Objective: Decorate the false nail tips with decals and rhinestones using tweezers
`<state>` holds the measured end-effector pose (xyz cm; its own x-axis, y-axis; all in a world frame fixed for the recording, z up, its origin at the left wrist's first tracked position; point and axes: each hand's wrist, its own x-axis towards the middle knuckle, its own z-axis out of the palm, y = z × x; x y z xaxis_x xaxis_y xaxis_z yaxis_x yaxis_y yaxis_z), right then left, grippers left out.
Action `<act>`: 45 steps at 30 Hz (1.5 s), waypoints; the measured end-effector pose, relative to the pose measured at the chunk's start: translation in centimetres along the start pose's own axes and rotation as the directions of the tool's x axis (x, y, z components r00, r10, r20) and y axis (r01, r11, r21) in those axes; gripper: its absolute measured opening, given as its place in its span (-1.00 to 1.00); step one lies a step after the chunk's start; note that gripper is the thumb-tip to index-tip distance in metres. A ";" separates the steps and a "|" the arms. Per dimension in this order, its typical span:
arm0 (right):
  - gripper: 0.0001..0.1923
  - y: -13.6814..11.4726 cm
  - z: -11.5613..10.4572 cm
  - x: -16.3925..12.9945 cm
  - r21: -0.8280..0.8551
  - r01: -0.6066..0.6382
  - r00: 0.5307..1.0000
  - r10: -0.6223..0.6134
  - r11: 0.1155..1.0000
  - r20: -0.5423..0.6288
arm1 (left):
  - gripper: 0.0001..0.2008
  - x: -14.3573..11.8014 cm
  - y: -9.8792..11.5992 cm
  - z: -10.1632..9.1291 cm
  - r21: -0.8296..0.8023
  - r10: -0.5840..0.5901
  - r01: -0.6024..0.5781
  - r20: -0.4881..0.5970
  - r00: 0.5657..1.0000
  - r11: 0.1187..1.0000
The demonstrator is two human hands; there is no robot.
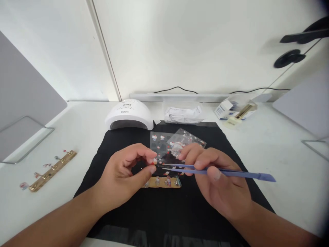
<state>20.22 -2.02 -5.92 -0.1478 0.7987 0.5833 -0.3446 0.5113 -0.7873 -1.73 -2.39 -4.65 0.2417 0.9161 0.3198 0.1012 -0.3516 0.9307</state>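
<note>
My left hand (125, 171) pinches a small red-and-white piece (154, 161) between thumb and fingertips; its exact kind is too small to make out. Lavender tweezers (246, 174) lie in my right hand (218, 171), held between thumb and fingers. Their two tips point left, slightly apart, close beside the piece. Behind the hands are clear sticker sheets (160, 139) with small cartoon-cat designs. A tan strip (162, 182) with several decorated false nails lies below the tweezers, partly hidden by my left hand.
A black mat (164, 212) covers the middle of the white table (84, 127). At the back stand a white nail lamp (130, 115), a clear tray (183, 115) of packets and a small box (223, 109). Another wooden strip (52, 171) with nails on stands is at left.
</note>
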 end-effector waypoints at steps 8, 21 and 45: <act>-0.84 -0.5 -0.3 -0.1 -0.081 0.069 0.994 -0.062 0.994 0.085 | -0.58 0.0 -0.2 -0.1 -0.031 0.014 -0.012 0.059 0.998 0.999; -0.83 -0.1 0.3 -0.4 -0.015 0.036 0.999 -0.036 0.999 -0.005 | -0.68 -0.1 -0.1 0.1 0.053 0.111 -0.110 -0.017 0.994 0.993; -0.84 0.0 -0.3 -0.7 -0.075 0.054 0.990 -0.044 0.996 0.132 | -0.65 0.5 0.3 -0.4 0.030 0.233 -0.237 0.089 0.968 0.971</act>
<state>20.57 -2.50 -6.36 -0.2532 0.7266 0.6387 -0.2818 0.5762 -0.7672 -1.99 -1.94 -4.12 0.3438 0.7878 0.5111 0.0703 -0.5643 0.8225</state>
